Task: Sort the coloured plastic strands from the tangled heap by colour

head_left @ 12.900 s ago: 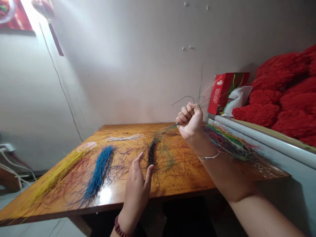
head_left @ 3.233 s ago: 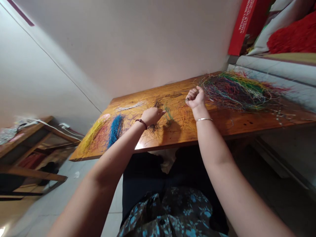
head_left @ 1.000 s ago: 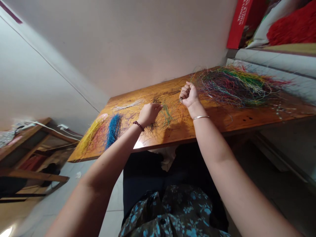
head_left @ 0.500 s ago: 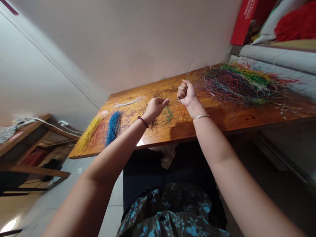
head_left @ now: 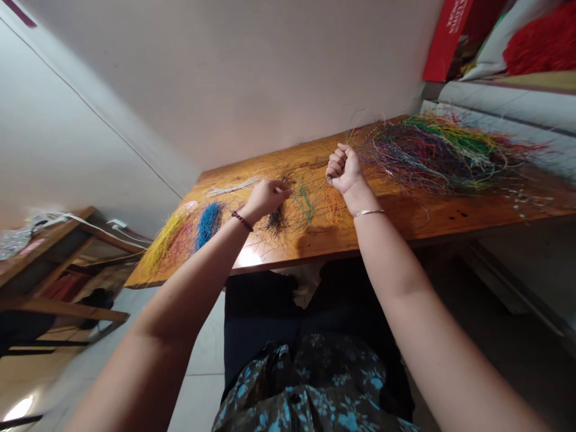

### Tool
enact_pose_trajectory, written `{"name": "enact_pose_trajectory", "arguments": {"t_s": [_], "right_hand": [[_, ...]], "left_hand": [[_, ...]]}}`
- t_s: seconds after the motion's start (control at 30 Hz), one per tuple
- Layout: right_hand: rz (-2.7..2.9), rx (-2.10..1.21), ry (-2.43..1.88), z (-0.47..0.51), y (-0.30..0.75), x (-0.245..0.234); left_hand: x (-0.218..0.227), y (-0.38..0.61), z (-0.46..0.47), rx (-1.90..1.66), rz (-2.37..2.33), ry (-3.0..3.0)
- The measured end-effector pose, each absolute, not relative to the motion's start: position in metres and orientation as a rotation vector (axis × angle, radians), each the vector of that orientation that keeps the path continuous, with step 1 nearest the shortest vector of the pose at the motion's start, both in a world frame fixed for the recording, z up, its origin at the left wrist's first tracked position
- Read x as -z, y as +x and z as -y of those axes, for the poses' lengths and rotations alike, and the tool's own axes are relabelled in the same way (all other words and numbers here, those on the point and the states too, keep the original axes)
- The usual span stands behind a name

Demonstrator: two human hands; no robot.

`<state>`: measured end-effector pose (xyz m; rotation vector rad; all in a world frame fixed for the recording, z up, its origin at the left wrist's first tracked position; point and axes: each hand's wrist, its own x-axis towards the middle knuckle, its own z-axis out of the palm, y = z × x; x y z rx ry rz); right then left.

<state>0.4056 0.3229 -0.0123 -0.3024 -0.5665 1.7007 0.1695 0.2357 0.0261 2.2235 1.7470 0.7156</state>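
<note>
My right hand (head_left: 344,170) is closed in a fist on a few thin coloured strands, just left of a big mixed tangle of coloured strands (head_left: 438,153) on the wooden table (head_left: 405,213). My left hand (head_left: 266,197) is closed in a pinch above the black strand pile (head_left: 276,219); what it pinches is too thin to make out. Sorted piles lie across the table: green (head_left: 306,204), orange (head_left: 333,201), blue (head_left: 208,219), yellow (head_left: 164,240) and white (head_left: 234,187).
A red box (head_left: 443,39) and red fluffy bundles (head_left: 542,45) sit on a raised ledge at the right. A wooden bench (head_left: 58,264) with cables stands at the left. The wall is close behind the table.
My left hand drew back left from near my right fist and dropped toward the black pile. My right fist lowered slightly, still closed on strands.
</note>
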Motion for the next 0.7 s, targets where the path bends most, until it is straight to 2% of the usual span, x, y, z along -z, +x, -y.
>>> {"name": "enact_pose_trajectory", "arguments": {"t_s": [0.2,0.43,0.7], "right_hand": [[0.509,-1.69,-0.262,-0.328,0.408,0.017],[0.453,-1.727,-0.214,-0.333,0.407,0.022],[0.472,-1.72,-0.307,-0.329,0.403,0.02]], "left_hand": [[-0.044,0.101,-0.236,-0.837,-1.903,1.92],[-0.041,0.069,-0.24,-1.122,-1.97,1.796],[-0.012,0.067,-0.243,-0.81,-2.21,1.961]]}}
